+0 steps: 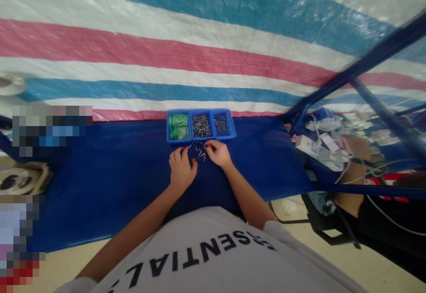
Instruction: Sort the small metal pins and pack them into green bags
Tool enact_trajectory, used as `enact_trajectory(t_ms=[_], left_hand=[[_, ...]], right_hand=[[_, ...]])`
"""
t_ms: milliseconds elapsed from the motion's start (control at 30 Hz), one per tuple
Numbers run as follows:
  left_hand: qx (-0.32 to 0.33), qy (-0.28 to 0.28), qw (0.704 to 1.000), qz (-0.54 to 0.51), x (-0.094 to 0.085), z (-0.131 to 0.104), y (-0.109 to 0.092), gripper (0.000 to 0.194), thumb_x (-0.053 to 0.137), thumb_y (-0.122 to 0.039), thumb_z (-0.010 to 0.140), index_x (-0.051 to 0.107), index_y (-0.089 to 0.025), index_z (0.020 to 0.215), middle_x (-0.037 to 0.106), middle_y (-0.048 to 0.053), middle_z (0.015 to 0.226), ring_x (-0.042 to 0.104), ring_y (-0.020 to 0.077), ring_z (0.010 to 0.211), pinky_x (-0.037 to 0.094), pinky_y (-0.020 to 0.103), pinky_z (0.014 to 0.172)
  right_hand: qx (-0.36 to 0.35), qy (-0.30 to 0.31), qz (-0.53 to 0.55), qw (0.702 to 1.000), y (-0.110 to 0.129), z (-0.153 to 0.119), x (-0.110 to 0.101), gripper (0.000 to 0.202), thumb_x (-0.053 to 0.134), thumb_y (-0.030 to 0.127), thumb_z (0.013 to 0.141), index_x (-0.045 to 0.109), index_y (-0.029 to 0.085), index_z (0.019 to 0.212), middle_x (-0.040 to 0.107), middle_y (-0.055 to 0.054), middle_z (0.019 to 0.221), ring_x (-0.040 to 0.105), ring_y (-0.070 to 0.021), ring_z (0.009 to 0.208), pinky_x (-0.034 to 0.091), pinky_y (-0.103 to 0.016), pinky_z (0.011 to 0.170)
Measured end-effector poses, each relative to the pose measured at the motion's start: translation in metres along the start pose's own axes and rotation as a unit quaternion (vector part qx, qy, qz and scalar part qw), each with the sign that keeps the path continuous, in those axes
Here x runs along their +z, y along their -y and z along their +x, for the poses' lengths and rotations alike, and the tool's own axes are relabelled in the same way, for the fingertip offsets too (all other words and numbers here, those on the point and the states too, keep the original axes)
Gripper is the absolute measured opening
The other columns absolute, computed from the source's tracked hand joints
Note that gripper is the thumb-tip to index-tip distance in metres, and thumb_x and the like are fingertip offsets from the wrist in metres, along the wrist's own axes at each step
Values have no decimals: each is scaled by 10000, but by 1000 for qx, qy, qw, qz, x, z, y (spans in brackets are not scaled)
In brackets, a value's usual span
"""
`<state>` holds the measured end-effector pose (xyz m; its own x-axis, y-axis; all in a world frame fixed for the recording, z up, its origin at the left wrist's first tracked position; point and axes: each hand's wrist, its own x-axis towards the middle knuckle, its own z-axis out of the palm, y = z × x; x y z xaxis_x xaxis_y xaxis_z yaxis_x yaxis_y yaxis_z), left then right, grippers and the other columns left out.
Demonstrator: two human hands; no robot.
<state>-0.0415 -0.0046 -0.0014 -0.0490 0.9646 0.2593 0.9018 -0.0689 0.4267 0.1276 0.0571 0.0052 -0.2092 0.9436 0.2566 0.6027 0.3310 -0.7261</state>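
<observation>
Three joined blue bins stand at the back of the blue table (109, 168). The left bin (179, 141) holds green, clear-looking packets, the middle bin (201, 139) many small dark and silvery pins or screws, and the right bin (234, 128) thin grey ones. Just in front of them lies a loose pile of small metal pieces (200, 152). My left hand (182, 168) is at the pile's left, its thumb and fingers apart, palm down. On the pile's right side, my right hand (217, 152) has thumb and forefinger pinched together at the pieces; what is between them is too small to make out.
A striped tarp (166, 53) hangs behind the table. At the right, past a blue metal frame (346, 73), are white boxes (319, 153), cables and part of another person. A roll (20, 180) and blurred items sit at the left.
</observation>
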Motion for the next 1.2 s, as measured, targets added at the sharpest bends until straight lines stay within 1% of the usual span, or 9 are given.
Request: enact_trajectory(t_ms=[133,233,367,467,600,733,900,1067,1200], left_hand=[[-10,-6,1000,6,2,0,0,493,497,-237,852,490,-80,1319,511,210,1286,436,362,1171,403,500,928],[-23,-21,1000,1,3,2,1,429,465,-232,883,530,-94,1284,540,201,1247,454,347,1150,414,493,922],[-40,-58,997,-15,6,5,3,341,463,-241,898,597,-117,1186,565,184,1165,480,322,1118,424,476,930],[-52,-82,995,-21,10,6,5,296,479,-260,899,620,-113,1115,564,179,1106,490,305,1092,427,463,944],[-69,-89,993,-18,14,8,6,216,479,-246,901,643,-125,973,564,161,1049,500,290,1046,432,447,932],[-63,-90,994,-4,14,10,4,193,454,-202,901,637,-143,884,570,144,989,509,285,993,423,454,916],[-73,-98,992,14,12,9,2,197,457,-215,898,639,-143,879,568,152,993,504,286,980,415,455,912],[-95,-101,989,47,9,6,1,259,511,-312,883,660,-149,1017,560,165,1078,476,315,1048,401,466,907],[-89,-84,990,63,8,7,-2,230,501,-304,883,682,-171,937,573,142,1081,487,309,1014,400,441,859]], right_hand=[[-12,28,-27,999,3,1,-1,229,503,198,855,708,208,955,740,-30,891,670,-166,761,511,-263,761],[-16,41,-51,998,3,2,-1,225,518,210,850,713,220,960,746,-26,904,673,-175,776,508,-272,763],[-1,43,-41,998,2,4,-1,226,517,226,853,718,233,955,744,-12,856,666,-166,723,504,-265,719],[6,48,-26,998,-1,4,-2,227,513,244,861,719,238,955,735,-6,818,652,-159,681,497,-259,687],[16,55,-15,998,-6,2,-2,230,509,252,867,714,245,968,723,-2,798,645,-158,681,492,-258,680],[8,76,-9,997,-8,-1,-2,232,507,237,868,709,248,982,727,-8,852,643,-157,699,488,-261,687],[22,81,-4,996,-10,-3,-3,239,496,243,879,700,248,1005,706,-7,796,625,-158,686,478,-257,660],[-4,94,-5,996,-10,-3,-6,258,502,278,892,686,243,1069,695,-11,804,610,-149,673,464,-251,659],[-14,89,1,996,-10,-4,-7,271,501,276,897,677,232,1099,682,-11,777,603,-146,666,459,-248,659]])
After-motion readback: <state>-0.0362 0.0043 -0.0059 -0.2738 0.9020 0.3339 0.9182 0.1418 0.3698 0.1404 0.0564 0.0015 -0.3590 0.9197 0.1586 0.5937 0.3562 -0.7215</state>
